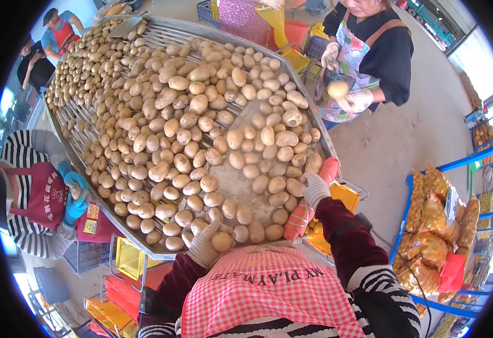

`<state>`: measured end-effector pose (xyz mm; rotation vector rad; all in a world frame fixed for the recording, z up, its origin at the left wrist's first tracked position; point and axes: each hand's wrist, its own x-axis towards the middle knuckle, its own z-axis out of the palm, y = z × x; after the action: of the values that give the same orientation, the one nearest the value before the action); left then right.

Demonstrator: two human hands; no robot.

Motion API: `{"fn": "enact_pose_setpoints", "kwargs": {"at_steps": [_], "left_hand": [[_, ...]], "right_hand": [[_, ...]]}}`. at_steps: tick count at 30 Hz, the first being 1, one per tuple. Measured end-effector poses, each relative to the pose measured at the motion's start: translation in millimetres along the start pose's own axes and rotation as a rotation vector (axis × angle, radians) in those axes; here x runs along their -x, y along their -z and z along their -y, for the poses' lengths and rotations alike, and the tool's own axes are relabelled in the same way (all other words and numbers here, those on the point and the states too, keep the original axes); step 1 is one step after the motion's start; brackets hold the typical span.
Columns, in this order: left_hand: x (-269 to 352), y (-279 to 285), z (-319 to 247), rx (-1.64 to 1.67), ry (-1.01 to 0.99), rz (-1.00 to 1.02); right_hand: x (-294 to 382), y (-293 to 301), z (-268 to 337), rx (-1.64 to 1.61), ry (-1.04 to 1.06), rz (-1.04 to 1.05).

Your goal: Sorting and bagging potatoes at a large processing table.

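A large metal sorting table [229, 169] with a slatted bed lies before me, heaped with potatoes [171, 127]. At its near edge my left hand [206, 245], in a whitish glove, is closed around a potato [221, 241]. My right hand [314, 189], gloved too, reaches over the table's right rim beside a red wrapped bundle [299, 219]. Its fingers touch a potato [296, 187] at the right side of the heap; whether they grip it is hard to tell. A metal scoop [125, 27] rests on the smaller potatoes at the far left.
A co-worker in blue gloves [77, 192] stands at the left; another, in a floral apron [352, 59], holds a potato at the upper right. Yellow and red bags on metal frames [130, 257] flank the near rim. Bagged potatoes [432, 236] fill a blue rack at the right.
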<state>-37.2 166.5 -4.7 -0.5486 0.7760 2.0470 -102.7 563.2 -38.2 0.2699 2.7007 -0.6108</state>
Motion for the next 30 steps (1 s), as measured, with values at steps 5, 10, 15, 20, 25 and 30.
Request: {"fn": "enact_pose_setpoints", "kwargs": {"at_steps": [5,10,15,20,25,30], "left_hand": [[-7,-1,-5,-0.179,-0.117,-0.081],[4,1,-12,-0.25,-0.118,-0.041],[34,-12,-21,-0.57,-0.265,-0.105],[51,-20,-41,-0.75,-0.291,0.04],[73,9,-43,-0.855,-0.489,0.016],[113,56,-28,-0.315,-0.398,0.018]], "right_hand": [[2,-19,15,0.285,-0.077,-0.081],[12,-2,33,-0.135,-0.244,-0.065],[75,10,94,-1.744,-0.224,0.524],[102,4,199,-1.723,-0.031,0.881],[106,-21,247,-0.777,0.061,0.419],[109,-55,274,-0.89,0.34,0.683]]}}
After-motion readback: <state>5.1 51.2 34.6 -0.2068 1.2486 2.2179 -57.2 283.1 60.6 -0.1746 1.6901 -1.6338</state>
